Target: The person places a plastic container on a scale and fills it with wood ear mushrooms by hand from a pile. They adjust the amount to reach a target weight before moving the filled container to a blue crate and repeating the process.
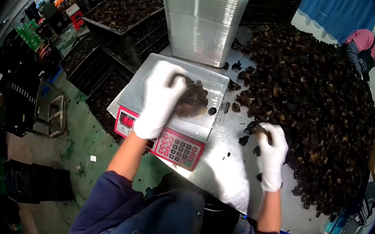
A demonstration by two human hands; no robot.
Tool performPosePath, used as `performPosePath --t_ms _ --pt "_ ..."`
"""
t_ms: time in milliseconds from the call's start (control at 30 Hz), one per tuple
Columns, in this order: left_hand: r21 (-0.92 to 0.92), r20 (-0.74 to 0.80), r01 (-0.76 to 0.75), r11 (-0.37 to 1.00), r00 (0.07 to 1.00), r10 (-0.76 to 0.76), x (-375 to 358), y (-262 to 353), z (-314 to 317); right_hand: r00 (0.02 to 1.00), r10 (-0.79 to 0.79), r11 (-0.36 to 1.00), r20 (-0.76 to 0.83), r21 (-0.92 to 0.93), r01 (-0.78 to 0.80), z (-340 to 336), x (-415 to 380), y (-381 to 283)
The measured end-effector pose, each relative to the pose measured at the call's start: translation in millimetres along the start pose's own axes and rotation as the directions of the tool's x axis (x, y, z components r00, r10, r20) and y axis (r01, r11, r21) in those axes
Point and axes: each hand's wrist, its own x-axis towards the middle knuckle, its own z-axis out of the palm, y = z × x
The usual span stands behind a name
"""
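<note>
My left hand (161,96), in a white glove, is over a clear plastic tray (218,92) that rests on the platform of a red-framed digital scale (177,150). Its fingers are curled closed, and whatever they may hold is hidden. Inside the tray lies a small heap of dark brown pieces (194,98) that look like mushrooms. On the right, my gloved right hand (273,150) pinches a dark mushroom piece (254,128) between thumb and fingers, just above the metal table (225,167). The scale's red digits are partly covered by my left wrist.
A big pile of dark mushrooms (314,99) covers the table's right side. Behind the scale stands a tall stack of clear trays (200,23). Black crates (125,10) of mushrooms stand at the left. Another person (366,49) in pink leans in at the far right.
</note>
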Motion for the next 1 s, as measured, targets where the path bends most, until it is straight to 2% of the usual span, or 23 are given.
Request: performPosePath --t_ms 67,100,133,167,200,233,267,300,333,433,533,567,600,667,733,800,833,900,933,967,1000 --pt "0.128 -0.017 0.051 0.99 0.999 -0.049 7.0 -32.8 -20.6 0.996 -0.076 0.986 0.05 0.156 0.068 38.9 26.7 -26.0" --pt "0.151 0.01 0.053 0.987 0.998 -0.055 6.9 -43.1 -25.3 0.99 -0.099 0.992 0.101 0.088 0.091 50.0 37.9 -57.0" --pt "0.172 0.037 0.055 0.984 0.997 -0.062 5.7 -51.6 -27.6 0.974 -0.185 0.978 0.134 0.118 0.169 71.8 47.3 -61.3" --pt "0.24 0.069 0.007 0.971 0.997 -0.025 2.7 -62.4 -25.4 0.956 -0.273 0.962 0.107 0.0 0.275 106.4 54.0 -52.1" --pt "0.279 0.205 0.067 0.958 0.97 -0.127 0.3 -60.3 -29.2 0.931 -0.301 0.951 0.207 -0.012 0.31 124.7 59.4 -53.6" --pt "0.318 0.265 -0.013 0.948 0.961 -0.076 -3.4 -65.4 -30.4 0.883 -0.418 0.9 0.213 -0.038 0.435 137.6 57.1 -52.7" --pt "0.339 0.331 -0.095 0.936 0.943 -0.025 -8.1 -71.5 -27.7 0.89 -0.306 0.928 0.338 -0.103 0.358 149.0 56.7 -59.0" --pt "0.336 0.353 -0.095 0.937 0.935 -0.031 -9.1 -66.7 -26.4 0.888 -0.265 0.94 0.376 -0.107 0.325 151.0 54.5 -60.2" --pt "0.342 0.37 -0.097 0.935 0.928 -0.039 -6.4 -58.8 -29.4 0.889 -0.327 0.928 0.32 -0.067 0.366 143.5 47.7 -57.3" --pt "0.391 0.397 -0.067 0.918 0.912 -0.102 -5.6 -53.6 -34.1 0.914 -0.347 0.901 0.209 -0.194 0.387 96.1 46.7 -39.8" --pt "0.401 0.398 -0.096 0.911 0.914 -0.079 -6.9 -53.3 -40.2 0.937 -0.321 0.854 0.137 -0.385 0.349 21.9 63.7 23.5" --pt "0.43 0.39 -0.099 0.897 0.917 -0.086 -7.0 -47.4 -42.6 0.953 -0.299 0.74 0.039 -0.621 0.258 1.3 61.4 39.5" --pt "0.431 0.368 -0.102 0.896 0.927 -0.072 -8.8 -46.3 -44.7 0.96 -0.275 0.662 0.057 -0.713 0.232 -23.9 64.0 68.6" --pt "0.47 0.316 -0.139 0.871 0.949 -0.019 -11.5 -36.2 -45.0 0.999 -0.031 0.462 0.03 -0.886 0.041 -55.2 59.8 108.4" --pt "0.449 0.293 -0.149 0.881 0.956 0.012 -14.9 -17.5 -39.5 0.996 -0.082 0.602 0.026 -0.795 0.071 -75.6 58.2 136.2" --pt "0.321 0.245 -0.201 0.926 0.962 0.124 -19.2 8.8 -27.5 0.985 -0.162 0.747 -0.062 -0.66 0.082 -88.7 53.0 140.3" --pt "0.244 0.248 -0.206 0.948 0.958 0.144 -25.2 23.6 -18.8 0.973 -0.213 0.74 -0.086 -0.664 0.104 -94.8 47.9 124.5" --pt "0.137 0.35 -0.253 0.958 0.917 0.192 -39.5 50.2 1.7 0.964 -0.256 0.784 -0.074 -0.599 0.163 -113.4 29.3 112.5" --pt "-0.009 0.399 -0.291 0.957 0.876 0.27 -52.4 50.2 16.9 0.962 -0.266 0.8 -0.063 -0.571 0.184 -124.4 13.1 98.6" --pt "0.003 0.559 -0.221 0.975 0.809 0.182 -63.2 63.6 28.3 0.987 -0.157 0.816 0.035 -0.558 0.149 -139.2 -9.3 90.4" --pt "-0.046 0.668 -0.229 0.972 0.717 0.2 -77.7 67.4 44.7 0.99 -0.049 0.828 0.135 -0.548 0.115 -158.0 -36.6 82.7"
